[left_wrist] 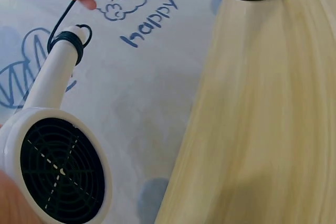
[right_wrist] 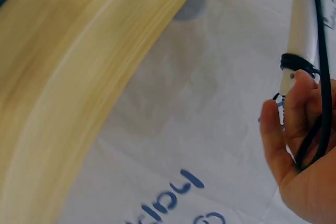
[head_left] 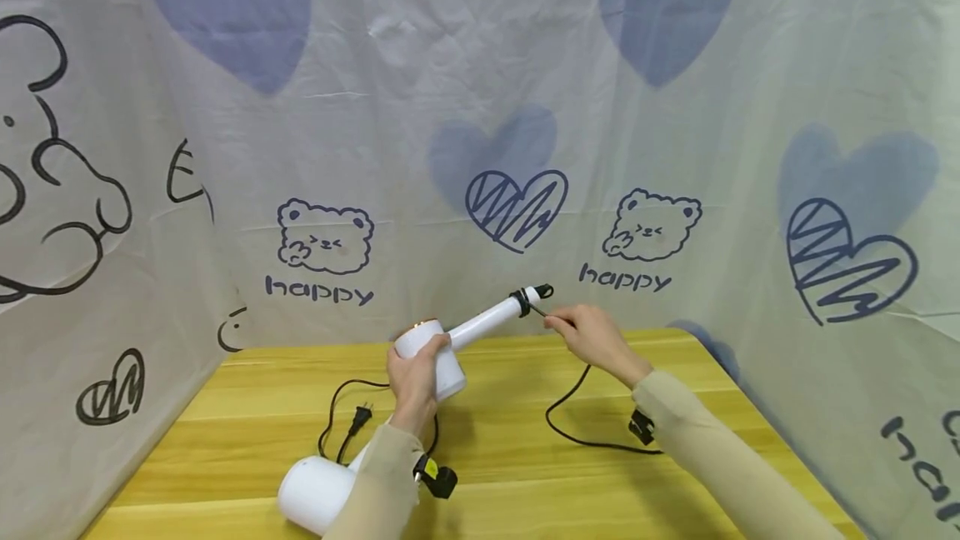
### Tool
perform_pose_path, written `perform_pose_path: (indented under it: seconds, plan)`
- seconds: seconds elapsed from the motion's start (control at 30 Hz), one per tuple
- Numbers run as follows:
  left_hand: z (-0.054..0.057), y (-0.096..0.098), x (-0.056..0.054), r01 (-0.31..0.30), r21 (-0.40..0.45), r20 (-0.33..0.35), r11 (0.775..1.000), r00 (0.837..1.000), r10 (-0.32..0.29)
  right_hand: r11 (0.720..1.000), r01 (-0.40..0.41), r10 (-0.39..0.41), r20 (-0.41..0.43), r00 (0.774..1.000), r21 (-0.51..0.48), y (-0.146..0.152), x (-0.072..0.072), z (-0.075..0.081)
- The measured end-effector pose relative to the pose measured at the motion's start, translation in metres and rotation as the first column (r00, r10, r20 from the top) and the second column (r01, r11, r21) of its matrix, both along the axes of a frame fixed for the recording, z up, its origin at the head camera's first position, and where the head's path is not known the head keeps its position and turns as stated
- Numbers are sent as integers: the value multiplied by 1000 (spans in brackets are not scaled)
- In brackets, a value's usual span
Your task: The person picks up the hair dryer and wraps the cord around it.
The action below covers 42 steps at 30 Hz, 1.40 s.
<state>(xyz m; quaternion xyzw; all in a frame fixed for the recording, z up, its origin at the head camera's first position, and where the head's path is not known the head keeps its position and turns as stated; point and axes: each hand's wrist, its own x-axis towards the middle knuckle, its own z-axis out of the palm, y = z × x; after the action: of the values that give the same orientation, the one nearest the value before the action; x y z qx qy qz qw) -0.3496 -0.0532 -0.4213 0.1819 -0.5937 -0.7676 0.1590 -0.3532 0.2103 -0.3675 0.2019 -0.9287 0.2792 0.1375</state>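
My left hand (head_left: 412, 377) grips the barrel of a white hair dryer (head_left: 483, 326), whose handle points up and to the right. Several turns of black cord (head_left: 521, 302) wrap the handle near its end. In the left wrist view, the dryer's round dark grille (left_wrist: 63, 170) faces the camera. The right hand (head_left: 594, 338) pinches the cord just beyond the handle's end. From that hand, the loose cord (head_left: 553, 419) hangs down onto the table. In the right wrist view, the cord (right_wrist: 321, 66) passes in front of the handle and through the fingers.
A second white hair dryer (head_left: 315, 492) lies at the table's front left, partly hidden by the left forearm. Its black cord (head_left: 327, 419) and two-pin plug (head_left: 362, 417) lie behind it. The yellow wood-grain table (head_left: 517, 482) meets a printed cloth (head_left: 465, 65) at its back.
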Motion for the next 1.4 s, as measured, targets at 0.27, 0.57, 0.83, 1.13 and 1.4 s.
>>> perform_pose_path:
  seconds: [0.27,0.57,0.83,1.13,1.4]
  plan:
    - [7,-5,-3,43,175,-22,984,999,-39,872,40,145,336,931,-487,3,1,6]
    - [7,-16,-1,80,226,-6,971,997,-81,916,2,248,567,785,-402,22,0,-9]
    - [4,-17,1,121,234,-3,965,992,-124,953,5,203,654,729,-302,28,-5,-17]
    - [7,-17,1,223,227,-4,948,974,-229,963,116,59,608,792,-244,26,-13,-15]
    - [3,-22,5,516,91,52,852,852,-521,970,197,-113,451,885,-144,34,-20,-19]
